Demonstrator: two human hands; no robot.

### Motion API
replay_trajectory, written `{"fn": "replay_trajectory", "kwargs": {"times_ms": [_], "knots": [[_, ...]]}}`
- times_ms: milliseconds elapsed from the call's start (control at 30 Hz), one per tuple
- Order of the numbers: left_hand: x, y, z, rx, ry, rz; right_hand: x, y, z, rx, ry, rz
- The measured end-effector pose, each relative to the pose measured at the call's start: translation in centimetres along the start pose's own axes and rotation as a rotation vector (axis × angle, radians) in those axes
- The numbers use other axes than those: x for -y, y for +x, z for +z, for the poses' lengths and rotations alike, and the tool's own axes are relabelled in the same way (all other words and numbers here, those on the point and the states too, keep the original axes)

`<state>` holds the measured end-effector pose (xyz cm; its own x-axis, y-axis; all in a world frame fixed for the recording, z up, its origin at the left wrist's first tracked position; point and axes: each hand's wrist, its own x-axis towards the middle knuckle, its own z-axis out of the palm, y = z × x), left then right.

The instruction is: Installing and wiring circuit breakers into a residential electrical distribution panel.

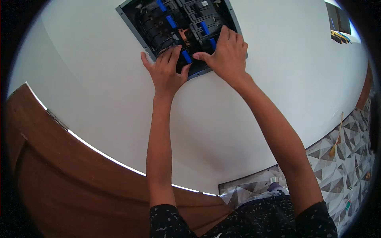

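A grey metal panel box (138,36) on the white wall, at the top of the view, holds a black inner assembly (195,18) with several blue strips (170,20) and a copper-coloured piece (183,35). My left hand (166,73) grips the assembly at its lower left, fingers bent onto it, thumb near the bottom edge and little finger out by the frame. My right hand (228,57) grips its lower right, fingertips by a blue strip and thumb stretched toward the middle. Some fingertips are hidden or too small to make out.
A brown wooden door (75,170) with a hinge runs along the lower left. At the upper right, a wall opening (337,18) has coloured wires (340,37). A broom (335,144) stands at the right over the patterned tile floor (345,174).
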<state>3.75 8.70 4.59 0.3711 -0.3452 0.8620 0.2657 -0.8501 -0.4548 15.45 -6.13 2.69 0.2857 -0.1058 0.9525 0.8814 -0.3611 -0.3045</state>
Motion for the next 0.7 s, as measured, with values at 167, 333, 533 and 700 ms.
{"fn": "replay_trajectory", "kwargs": {"times_ms": [167, 333, 533, 700], "knots": [[0.7, -0.6, 0.4, 0.024, 0.017, 0.005, 0.6, 0.6, 0.6, 0.304, 0.064, 0.173], [0.5, -0.3, 0.9, 0.002, 0.041, 0.023, -0.1, 0.8, 0.9, 0.272, 0.068, 0.133], [1.0, -1.0, 1.8, -0.097, -0.022, 0.031, 2.4, 2.6, -1.6, 0.457, 0.216, 0.354], [0.7, -0.6, 2.6, -0.193, -0.047, 0.034, 2.0, 2.9, -1.9, 0.421, 0.299, 0.284]]}}
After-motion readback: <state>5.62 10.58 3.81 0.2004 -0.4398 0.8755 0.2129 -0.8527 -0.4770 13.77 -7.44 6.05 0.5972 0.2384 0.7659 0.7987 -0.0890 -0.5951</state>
